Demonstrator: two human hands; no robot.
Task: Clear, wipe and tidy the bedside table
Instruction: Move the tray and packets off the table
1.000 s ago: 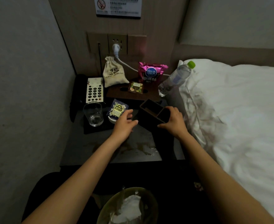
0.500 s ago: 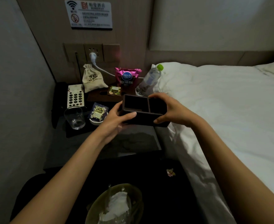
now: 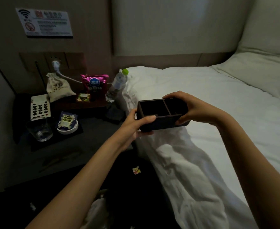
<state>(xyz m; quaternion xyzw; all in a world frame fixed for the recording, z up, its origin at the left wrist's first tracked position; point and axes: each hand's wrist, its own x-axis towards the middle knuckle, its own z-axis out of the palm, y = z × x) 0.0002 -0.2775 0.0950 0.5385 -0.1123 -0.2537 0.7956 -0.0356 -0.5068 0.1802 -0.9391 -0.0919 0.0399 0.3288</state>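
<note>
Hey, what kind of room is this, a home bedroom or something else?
Most likely a hotel guest room: a wall notice with Wi-Fi and no-smoking symbols, a made-up white bed, and a bedside table set with a glass, tea sachet and snacks.

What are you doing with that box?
A person is clearing the bedside table. Both hands, left hand and right hand, hold an empty dark box above the edge of the bed. A glass, a phone, a cloth bag, a snack bag and a bottle are on the table.
</note>
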